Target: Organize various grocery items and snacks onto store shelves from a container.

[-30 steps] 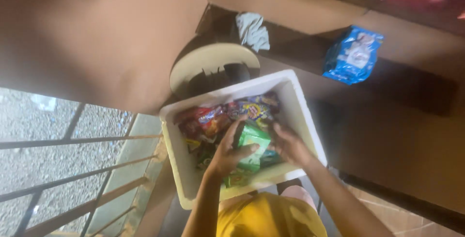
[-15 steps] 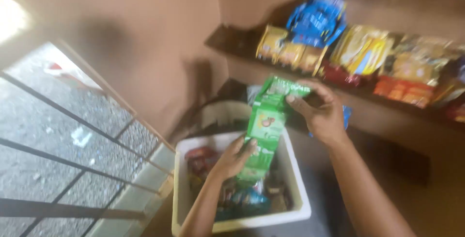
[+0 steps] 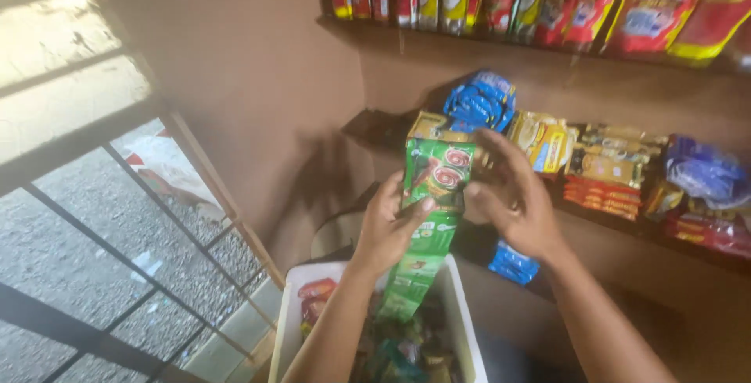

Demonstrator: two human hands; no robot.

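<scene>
My left hand (image 3: 389, 226) and my right hand (image 3: 510, 192) both hold a long green strip of joined sachets (image 3: 429, 219). The strip hangs upright in front of the middle shelf. Its lower end reaches down into a white box (image 3: 291, 305) full of mixed colourful packets. The left hand grips the strip's middle from the left; the right hand grips its top from the right.
Wall shelves on the right carry rows of packets: red and yellow bags (image 3: 626, 0) on top, blue packets (image 3: 479, 100), yellow packets (image 3: 544, 139) and purple packets (image 3: 704, 172) below. A metal window grille (image 3: 117, 219) stands on the left. A pale round chair back (image 3: 336, 234) sits behind the box.
Both hands have lifted the green sachet strip out of the white box and raised it in front of the shelf. The view has tilted up from the box to the shelves.
</scene>
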